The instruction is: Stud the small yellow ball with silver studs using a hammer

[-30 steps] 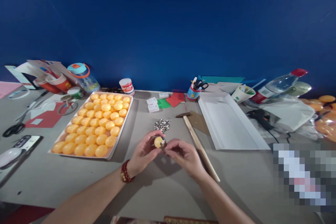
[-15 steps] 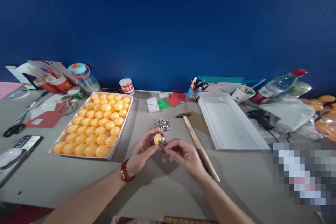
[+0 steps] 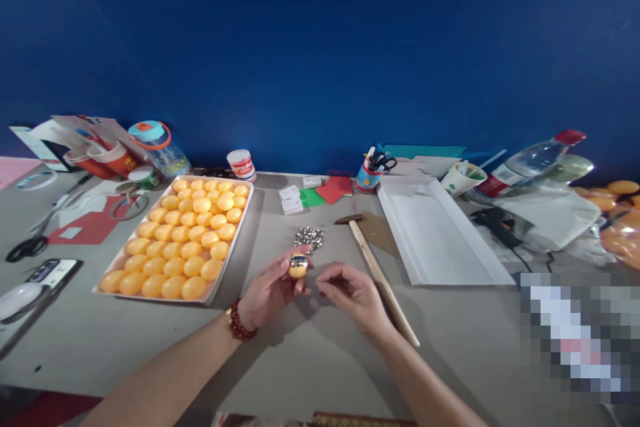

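My left hand (image 3: 273,290) holds an orange ball (image 3: 299,268) between thumb and fingertips; a shiny silver patch covers the ball's top. My right hand (image 3: 350,295) hovers just to the right of the ball with its fingertips pinched together; whether they hold anything is too small to tell. A small heap of silver pins (image 3: 309,237) lies on the grey table (image 3: 300,360) just beyond both hands. A white tray (image 3: 150,287) filled with several orange balls sits to the left of my left hand.
A wooden-handled hammer (image 3: 380,280) lies right of my right hand. An empty white tray (image 3: 435,233) stands farther right. Cups, scissors, coloured paper and a pen cup (image 3: 369,175) line the back; bottles (image 3: 530,163) and a glue gun (image 3: 495,223) crowd the right.
My left hand has turned the ball so its silver patch faces up. My right hand has drawn slightly away from the ball.
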Motion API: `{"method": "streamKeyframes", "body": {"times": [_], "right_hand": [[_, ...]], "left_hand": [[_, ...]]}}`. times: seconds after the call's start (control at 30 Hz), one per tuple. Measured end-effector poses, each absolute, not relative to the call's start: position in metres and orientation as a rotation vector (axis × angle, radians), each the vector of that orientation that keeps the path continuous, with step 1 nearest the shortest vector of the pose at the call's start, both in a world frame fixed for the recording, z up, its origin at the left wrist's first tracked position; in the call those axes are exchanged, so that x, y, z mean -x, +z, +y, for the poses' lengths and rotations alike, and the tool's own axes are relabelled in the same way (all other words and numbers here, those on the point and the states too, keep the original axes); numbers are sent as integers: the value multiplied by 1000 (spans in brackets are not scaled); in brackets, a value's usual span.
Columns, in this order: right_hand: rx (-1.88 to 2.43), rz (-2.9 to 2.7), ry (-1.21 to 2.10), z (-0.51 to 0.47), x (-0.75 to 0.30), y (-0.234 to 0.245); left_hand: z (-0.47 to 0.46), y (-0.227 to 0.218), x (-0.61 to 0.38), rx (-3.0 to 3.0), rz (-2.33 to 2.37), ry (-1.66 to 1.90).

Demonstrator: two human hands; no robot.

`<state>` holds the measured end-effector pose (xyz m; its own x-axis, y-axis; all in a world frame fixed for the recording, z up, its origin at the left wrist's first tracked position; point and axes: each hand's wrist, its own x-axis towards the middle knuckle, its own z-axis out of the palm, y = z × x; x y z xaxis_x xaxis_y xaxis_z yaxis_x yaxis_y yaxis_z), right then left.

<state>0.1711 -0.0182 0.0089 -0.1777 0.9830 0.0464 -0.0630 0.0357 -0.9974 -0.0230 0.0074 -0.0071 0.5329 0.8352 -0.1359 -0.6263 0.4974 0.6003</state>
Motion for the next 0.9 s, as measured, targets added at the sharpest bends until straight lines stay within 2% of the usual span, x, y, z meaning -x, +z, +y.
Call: {"method": "streamKeyframes", "body": {"times": [0.9], "right_hand": [[1020,-1276,1434,-20,-168,14]], "left_hand": [[4,-6,19,-703,571,958]]}}
